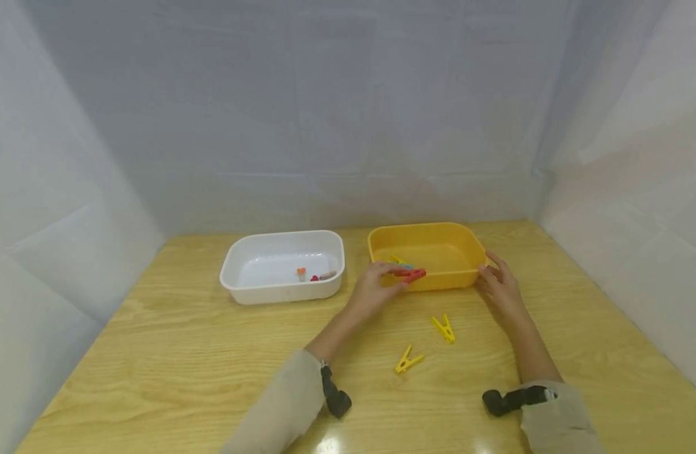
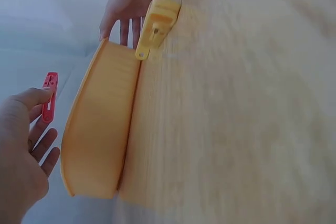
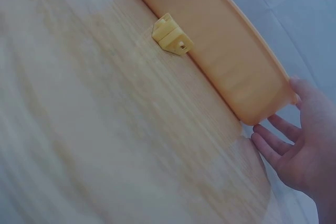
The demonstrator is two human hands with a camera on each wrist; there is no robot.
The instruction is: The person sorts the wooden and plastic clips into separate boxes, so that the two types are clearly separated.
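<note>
My left hand [image 1: 376, 288] pinches a red peg [image 1: 411, 273] over the near rim of the yellow tub [image 1: 464, 274]. My right hand [image 1: 500, 285], fingers relaxed, touches the tub's right end. 2 yellow pegs [image 1: 444, 328] lie on the table [image 1: 178, 353]. I read no writing.

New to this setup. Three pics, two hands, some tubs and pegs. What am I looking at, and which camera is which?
No robot here: a person works with bare hands and wears three cameras. The wide picture is from the head, looking down at a wooden table. The other two are from the wrists, each looking along its own hand.

On the table stand a white tub with a few small items inside, and a yellow tub. Two yellow clothes pegs lie loose in front of it.

The left hand pinches a red peg at the yellow tub's near rim. The right hand rests open against the tub's right end.
</note>
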